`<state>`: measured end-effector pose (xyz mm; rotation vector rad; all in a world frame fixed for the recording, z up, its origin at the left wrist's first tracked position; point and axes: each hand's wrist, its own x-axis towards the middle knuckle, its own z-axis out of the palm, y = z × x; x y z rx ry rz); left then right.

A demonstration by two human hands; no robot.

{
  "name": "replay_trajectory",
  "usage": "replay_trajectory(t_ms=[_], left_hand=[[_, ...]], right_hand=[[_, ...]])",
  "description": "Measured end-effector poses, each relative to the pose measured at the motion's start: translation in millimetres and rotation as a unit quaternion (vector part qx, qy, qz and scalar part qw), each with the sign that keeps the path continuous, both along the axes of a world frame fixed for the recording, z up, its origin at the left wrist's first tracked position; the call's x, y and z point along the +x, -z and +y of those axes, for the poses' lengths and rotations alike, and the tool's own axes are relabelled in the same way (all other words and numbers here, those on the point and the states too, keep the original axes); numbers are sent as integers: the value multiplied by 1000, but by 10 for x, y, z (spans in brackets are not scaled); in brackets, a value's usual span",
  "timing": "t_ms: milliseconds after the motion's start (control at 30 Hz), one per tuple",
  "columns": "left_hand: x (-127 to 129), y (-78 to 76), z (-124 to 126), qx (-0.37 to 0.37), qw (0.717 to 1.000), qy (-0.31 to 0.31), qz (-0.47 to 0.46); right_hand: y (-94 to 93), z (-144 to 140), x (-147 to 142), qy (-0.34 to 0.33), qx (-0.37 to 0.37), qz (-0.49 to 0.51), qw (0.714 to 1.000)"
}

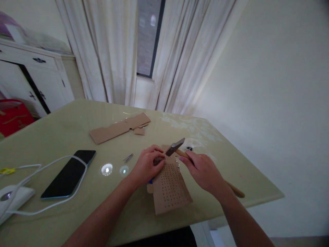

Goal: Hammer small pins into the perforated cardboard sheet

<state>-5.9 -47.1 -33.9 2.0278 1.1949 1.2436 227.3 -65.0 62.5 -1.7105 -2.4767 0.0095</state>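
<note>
Two hands on the perforated cardboard sheet (170,187) near the table (77,130)'s front edge: left hand (147,164) pinches something small on its far end, right hand (203,171) grips the hammer (175,146) right beside. Risk: head so close to fingers, a glancing blow hits them. Pinched item hidden. Farther: phone (69,173), cardboard strip (119,127).

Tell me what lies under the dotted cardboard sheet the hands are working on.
The dotted cardboard sheet rests on the table. At its left edge, a cardboard flap and something small and blue peek out from under it. Anything else beneath it is covered.
</note>
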Motion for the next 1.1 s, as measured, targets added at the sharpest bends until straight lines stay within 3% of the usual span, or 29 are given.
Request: replay_trajectory(t_ms=[300,433,633,733,833,967,1033,1100], left_hand=[[-20,-15,20,-4,999,-8,32],[-24,-3,14,-9,999,-11,31],[-27,8,4,-8,999,-13,30],[-21,0,-15,-17,999,-19,30],[-38,-31,-31,9,999,-34,15],[-167,-72,3,51,987,-150,-14],[-274,-63,43,53,970,-236,31],[-385,-35,77,45,941,-304,143]], right_hand=[[56,4,-24,-26,-29,-45,998],[72,40,-7,-9,-1,15,1000],[192,63,10,-41,-42,28,998],[114,81,46,-23,13,131,991],[-16,147,53,5,101,307,946],[-210,322,-68,15,231,526,819],[-358,424,-168,-8,301,579,758],[-534,511,-262,-39,364,607,705]])
